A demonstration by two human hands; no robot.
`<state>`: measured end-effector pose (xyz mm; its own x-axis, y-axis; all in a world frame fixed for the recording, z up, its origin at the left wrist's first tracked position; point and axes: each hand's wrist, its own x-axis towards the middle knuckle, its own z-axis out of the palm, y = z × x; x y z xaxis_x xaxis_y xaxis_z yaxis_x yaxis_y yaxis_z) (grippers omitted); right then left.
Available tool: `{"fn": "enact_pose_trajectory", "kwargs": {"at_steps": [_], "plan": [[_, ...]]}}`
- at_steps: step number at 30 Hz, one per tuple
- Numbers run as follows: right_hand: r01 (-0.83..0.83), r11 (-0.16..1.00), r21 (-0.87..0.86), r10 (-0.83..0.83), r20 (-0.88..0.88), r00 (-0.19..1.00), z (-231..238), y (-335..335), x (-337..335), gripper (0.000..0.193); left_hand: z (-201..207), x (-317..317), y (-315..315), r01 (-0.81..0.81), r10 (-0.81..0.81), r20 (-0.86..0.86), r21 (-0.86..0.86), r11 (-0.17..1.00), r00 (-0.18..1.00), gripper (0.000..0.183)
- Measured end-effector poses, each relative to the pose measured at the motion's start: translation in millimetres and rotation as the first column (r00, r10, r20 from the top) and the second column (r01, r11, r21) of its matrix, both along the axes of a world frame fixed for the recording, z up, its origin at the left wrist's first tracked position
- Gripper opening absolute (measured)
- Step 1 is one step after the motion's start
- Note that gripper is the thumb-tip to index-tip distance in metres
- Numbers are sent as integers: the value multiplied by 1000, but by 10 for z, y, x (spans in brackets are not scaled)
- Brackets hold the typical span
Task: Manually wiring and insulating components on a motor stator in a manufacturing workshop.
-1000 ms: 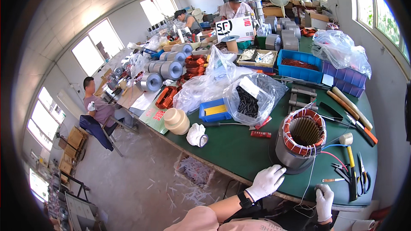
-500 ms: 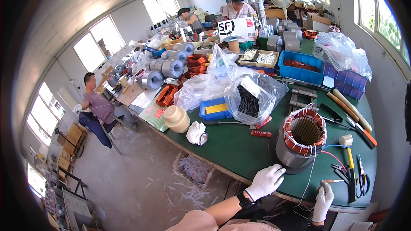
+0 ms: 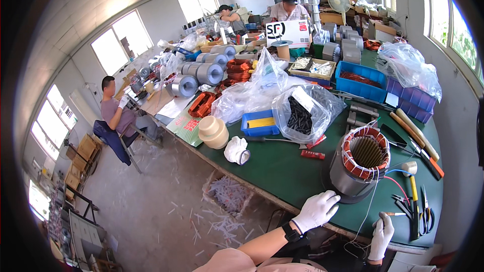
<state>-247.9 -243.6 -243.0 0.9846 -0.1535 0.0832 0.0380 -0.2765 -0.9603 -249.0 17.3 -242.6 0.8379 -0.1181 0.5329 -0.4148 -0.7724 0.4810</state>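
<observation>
A stator (image 3: 359, 168), a dark grey cylinder with copper windings laced in white cord round its top, stands upright on a dark round base near the table's right front. My left hand (image 3: 317, 210), in a white glove, lies with fingers stretched toward this base, touching or almost touching it. At the table edge my right hand (image 3: 381, 236), also gloved, has curled fingers beside a small brown-handled blade (image 3: 396, 214); whatever they hold is hidden. A white cord (image 3: 370, 209) hangs from the windings to the edge between my hands. Blue and red leads come out on the right.
Right of the stator lie a mallet (image 3: 413, 196), scissors (image 3: 426, 214) and pliers (image 3: 402, 204). Behind are a bag of black pieces (image 3: 302, 116), a blue bin (image 3: 359, 90) and a cream plastic part (image 3: 213, 132). A seated person (image 3: 117, 111) works at left; two others sit farther back.
The view has shifted slightly, moving the scene right. My hands stay almost in place, the right fingertips a little nearer the brown-handled blade. The seated person at left has raised a gloved hand toward the bench.
</observation>
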Motion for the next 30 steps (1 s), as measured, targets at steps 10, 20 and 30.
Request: {"fn": "enact_pose_trajectory", "kwargs": {"at_steps": [10,20,30], "plan": [[-18,999,-45,20,37,999,45,21,-10,24,-20,6,-1,6,-6,1,-25,1000,1000,24],[-7,998,-57,11,71,997,50,75,-22,22,4,5,3,8,-8,-11,-10,1000,1000,24],[3,996,-91,1,43,999,62,24,-96,20,80,-28,-30,19,-19,-16,6,1000,1000,24]]}}
